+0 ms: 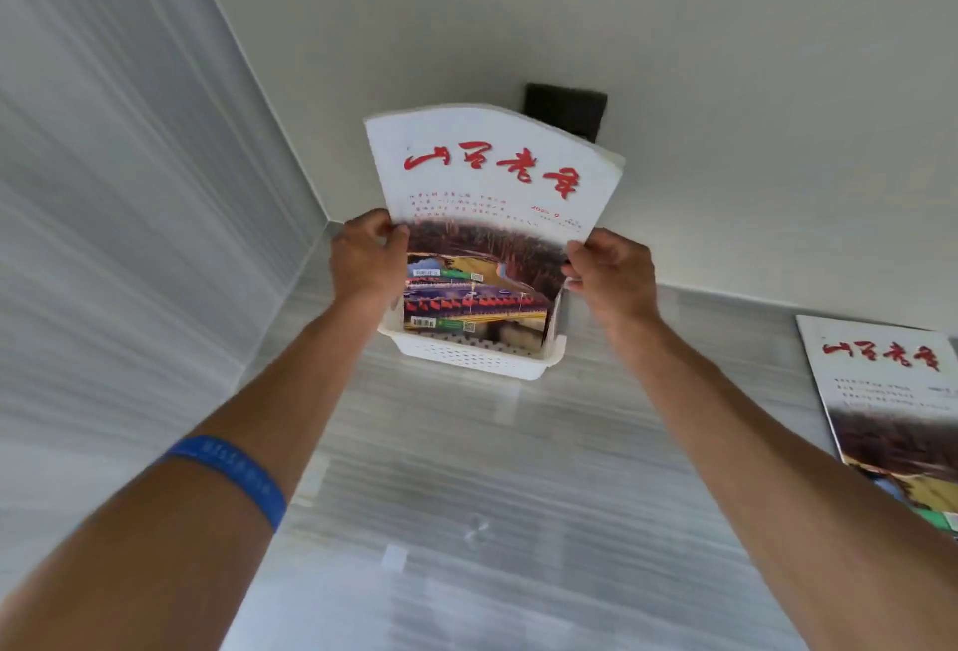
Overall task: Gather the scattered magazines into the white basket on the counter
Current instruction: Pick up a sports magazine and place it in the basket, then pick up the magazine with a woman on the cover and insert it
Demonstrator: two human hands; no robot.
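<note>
A white perforated basket (482, 357) stands on the counter against the back wall. A stack of magazines (487, 173) with white covers and red brush lettering stands upright in it, leaning toward the wall. My left hand (365, 256) grips the stack's left edge and my right hand (611, 272) grips its right edge. In front of the upright stack, more magazines (466, 303) sit bent inside the basket. Another magazine (897, 407) of the same kind lies flat on the counter at the far right, partly cut off by the frame edge.
The counter (466, 495) is pale grey with a streaked pattern and runs into a corner at the left wall. A dark wall socket (565, 108) sits behind the basket. A blue wristband (233, 474) is on my left forearm.
</note>
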